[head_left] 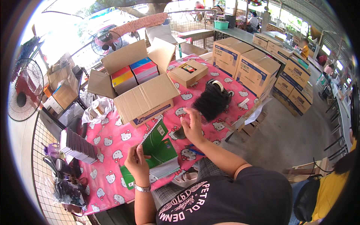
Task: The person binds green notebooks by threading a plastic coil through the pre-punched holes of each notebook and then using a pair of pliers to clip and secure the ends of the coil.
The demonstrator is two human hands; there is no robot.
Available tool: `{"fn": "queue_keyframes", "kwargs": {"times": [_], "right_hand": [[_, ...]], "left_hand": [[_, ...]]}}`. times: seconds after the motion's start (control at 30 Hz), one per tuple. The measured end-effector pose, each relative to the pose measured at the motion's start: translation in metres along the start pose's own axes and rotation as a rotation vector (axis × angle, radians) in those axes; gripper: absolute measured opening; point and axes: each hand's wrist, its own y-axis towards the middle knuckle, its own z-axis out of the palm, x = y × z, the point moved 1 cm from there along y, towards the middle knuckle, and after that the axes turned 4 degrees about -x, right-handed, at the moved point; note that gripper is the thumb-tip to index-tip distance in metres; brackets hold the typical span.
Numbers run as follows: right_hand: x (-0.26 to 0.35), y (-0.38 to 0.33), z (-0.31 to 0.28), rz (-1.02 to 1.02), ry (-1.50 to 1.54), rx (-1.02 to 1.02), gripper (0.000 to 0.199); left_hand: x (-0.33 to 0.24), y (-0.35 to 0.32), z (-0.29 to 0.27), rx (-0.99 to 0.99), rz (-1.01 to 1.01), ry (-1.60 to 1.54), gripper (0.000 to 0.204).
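– Left hand (137,164), lower middle of frame: fingers part-curled at the edge of the green notebooks (164,153). Cannot tell whether it pinches a cover or only rests there.

– And the right hand (192,127)?

– Near frame centre, raised clear of the stack. Thumb and forefinger parted, nothing visible between them. Bristly black pile (210,102) just above and to the right; blue-handled tool (196,150) below.

– Green notebooks exactly where?

– Lower centre, on the pink tablecloth (101,173). Several stacked, with one green cover standing up at a slant, its upper-left edge toothed.

– How far along?

– Part-way, I judge. Open carton (154,114), upper left of centre, already holds bright bundles (144,69); flaps spread, so not closed. Dark stack (77,146) at left, spirals along its edge, apparently bound. Green ones look unfinished; black pile apparently unused. Whether the slanted one has its spiral: too small to tell.
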Motion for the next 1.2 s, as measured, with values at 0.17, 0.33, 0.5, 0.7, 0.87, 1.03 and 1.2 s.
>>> {"fn": "queue_keyframes", "kwargs": {"times": [0.17,0.33,0.5,0.7,0.87,1.03,1.2], "right_hand": [[0.14,0.031,-0.012,-0.534,0.066,0.269,0.037],[0.129,0.041,0.008,-0.508,0.077,0.549,0.023],[0.153,0.037,0.003,-0.417,0.173,0.404,0.02],[0.167,0.016,-0.003,-0.237,0.154,0.192,0.014],[0.175,0.017,0.008,-0.154,0.316,0.216,0.009],[0.164,0.004,0.026,0.574,0.879,0.552,0.01],[0.154,0.021,0.038,0.172,0.662,0.494,0.018]], "left_hand": [[0.005,-0.002,0.017,-0.013,-0.034,-0.191,0.02],[0.002,-0.007,0.023,-0.038,0.113,-0.168,0.02],[0.004,-0.009,0.004,-0.023,0.15,-0.14,0.023],[-0.022,-0.004,0.015,-0.173,0.48,0.178,0.032],[-0.02,-0.002,0.002,-0.223,0.683,0.412,0.034],[-0.007,0.006,-0.004,-0.18,0.915,0.518,0.037],[0.017,0.018,-0.051,-0.343,0.485,0.425,0.02]]}}
